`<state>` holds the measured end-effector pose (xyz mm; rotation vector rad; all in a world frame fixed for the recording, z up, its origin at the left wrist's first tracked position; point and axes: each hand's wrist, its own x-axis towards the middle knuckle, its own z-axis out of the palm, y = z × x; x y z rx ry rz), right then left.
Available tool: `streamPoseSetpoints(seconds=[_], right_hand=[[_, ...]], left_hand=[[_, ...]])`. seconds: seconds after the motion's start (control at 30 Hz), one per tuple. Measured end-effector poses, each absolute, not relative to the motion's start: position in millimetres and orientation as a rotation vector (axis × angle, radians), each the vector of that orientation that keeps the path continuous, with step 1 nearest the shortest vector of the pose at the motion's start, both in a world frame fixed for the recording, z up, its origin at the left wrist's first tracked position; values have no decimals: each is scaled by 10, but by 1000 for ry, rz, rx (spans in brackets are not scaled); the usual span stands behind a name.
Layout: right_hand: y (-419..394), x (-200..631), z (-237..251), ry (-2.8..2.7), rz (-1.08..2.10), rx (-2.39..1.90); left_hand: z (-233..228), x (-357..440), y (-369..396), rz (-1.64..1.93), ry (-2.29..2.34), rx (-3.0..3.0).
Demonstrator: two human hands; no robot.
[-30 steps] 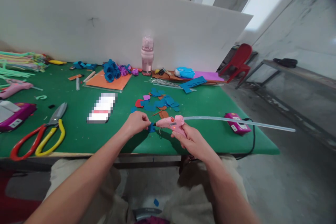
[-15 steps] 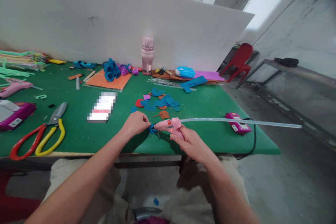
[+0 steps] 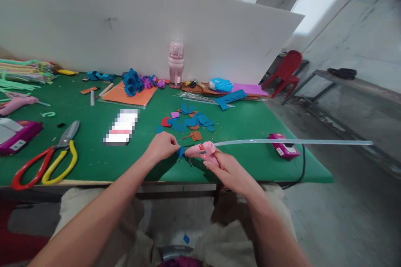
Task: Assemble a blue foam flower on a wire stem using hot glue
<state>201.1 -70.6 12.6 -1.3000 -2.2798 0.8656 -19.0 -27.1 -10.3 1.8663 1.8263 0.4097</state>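
Note:
My right hand (image 3: 227, 171) is wrapped round the handle of a pink hot glue gun (image 3: 200, 150). A long clear glue stick (image 3: 282, 142) runs out of its back to the right. Its nozzle points left, at a small blue felt-like flower (image 3: 181, 152), very close to it; whether they touch I cannot tell. My left hand (image 3: 163, 147) is closed in a pinch on the blue flower, whose far side is hidden by the fingers. Just behind the hands lie a brown cut piece (image 3: 196, 135) and a heap of blue petal-shaped pieces (image 3: 191, 122).
Large scissors (image 3: 62, 150) with red and yellow handles lie at the left front. A pink bottle (image 3: 176, 64) stands at the back, near blue flowers (image 3: 132, 82) on an orange sheet (image 3: 125, 96). A purple power block (image 3: 284, 147) sits at the right on the green table (image 3: 250, 125).
The glue gun's nozzle has drawn slightly right, off the blue flower. The far end of its glue stick has swung right and up a little. My left hand has hardly moved.

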Motion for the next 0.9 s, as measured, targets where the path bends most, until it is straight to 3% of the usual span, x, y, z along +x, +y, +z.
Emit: streamPoseSetpoints(seconds=[0.9], right_hand=[[-711, 2018, 134, -2297, 884, -1256]], left_hand=[[-114, -193, -277, 411, 1814, 1885]])
